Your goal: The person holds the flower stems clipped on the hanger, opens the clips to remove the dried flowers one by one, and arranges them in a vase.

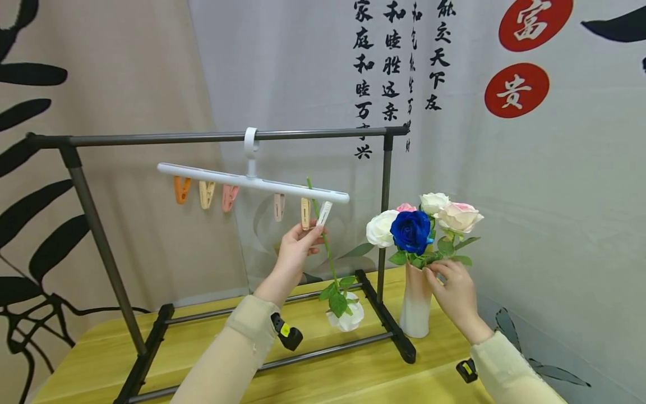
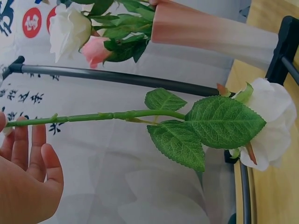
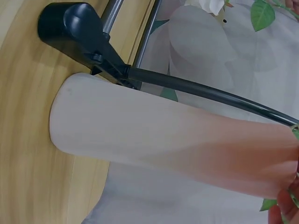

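My left hand (image 1: 295,249) pinches the lower end of a white clothespin (image 1: 325,213), tilted below the right end of a white hanger (image 1: 282,186). Beside that clothespin runs the green stem of a white rose (image 1: 347,314), hanging bloom down. In the left wrist view, the stem (image 2: 88,116) passes by the fingertips; whether the clothespin bites it cannot be told. My right hand (image 1: 454,289) has bent fingers at the mouth of a pink-and-white vase (image 3: 154,130), among leaves. Leaves hide what its fingertips hold. A blue rose (image 1: 411,232) stands in the vase.
The hanger hooks onto a dark metal rack (image 1: 176,138) standing on a wooden table (image 1: 348,376). Other clothespins hang along it, including an orange one (image 1: 182,189) and a beige one (image 1: 305,214). White and pink roses (image 1: 458,217) also fill the vase, close to the rack's right post.
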`<state>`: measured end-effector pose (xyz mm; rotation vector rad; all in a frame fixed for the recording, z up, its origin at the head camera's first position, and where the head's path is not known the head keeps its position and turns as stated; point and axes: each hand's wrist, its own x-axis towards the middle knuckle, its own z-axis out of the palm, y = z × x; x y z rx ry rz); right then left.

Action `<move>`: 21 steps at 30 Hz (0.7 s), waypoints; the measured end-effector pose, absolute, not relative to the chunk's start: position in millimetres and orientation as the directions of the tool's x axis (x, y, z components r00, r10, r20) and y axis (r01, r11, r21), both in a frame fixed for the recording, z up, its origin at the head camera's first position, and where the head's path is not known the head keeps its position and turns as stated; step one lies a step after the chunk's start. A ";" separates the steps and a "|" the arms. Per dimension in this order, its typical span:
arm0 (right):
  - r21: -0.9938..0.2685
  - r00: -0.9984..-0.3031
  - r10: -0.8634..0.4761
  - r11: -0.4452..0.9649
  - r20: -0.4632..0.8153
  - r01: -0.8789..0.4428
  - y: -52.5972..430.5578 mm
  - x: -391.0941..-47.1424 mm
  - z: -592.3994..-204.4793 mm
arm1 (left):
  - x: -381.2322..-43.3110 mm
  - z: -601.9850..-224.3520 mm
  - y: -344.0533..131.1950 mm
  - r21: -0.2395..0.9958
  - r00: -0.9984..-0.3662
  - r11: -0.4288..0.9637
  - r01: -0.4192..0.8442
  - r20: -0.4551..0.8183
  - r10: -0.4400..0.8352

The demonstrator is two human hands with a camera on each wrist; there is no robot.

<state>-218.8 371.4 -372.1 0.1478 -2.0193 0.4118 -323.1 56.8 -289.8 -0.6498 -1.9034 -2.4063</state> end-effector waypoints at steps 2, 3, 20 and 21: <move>-0.220 -0.460 0.067 0.932 0.885 -0.288 371.2 -218.0 -372.8 | -323.1 -290.7 56.5 0.930 -0.915 -0.263 0.256 0.321 0.245; -0.218 -0.453 0.064 0.930 0.889 -0.297 370.9 -217.4 -373.1 | -323.1 -291.1 56.3 0.930 -0.915 -0.263 0.256 0.321 0.245; -0.178 -0.301 0.055 0.899 0.952 -0.400 357.3 -222.3 -355.8 | -323.0 -293.1 54.8 0.923 -0.916 -0.285 0.258 0.328 0.233; -0.176 -0.297 0.055 0.900 0.953 -0.398 357.1 -223.0 -356.0 | -323.0 -293.4 54.9 0.924 -0.915 -0.283 0.259 0.328 0.234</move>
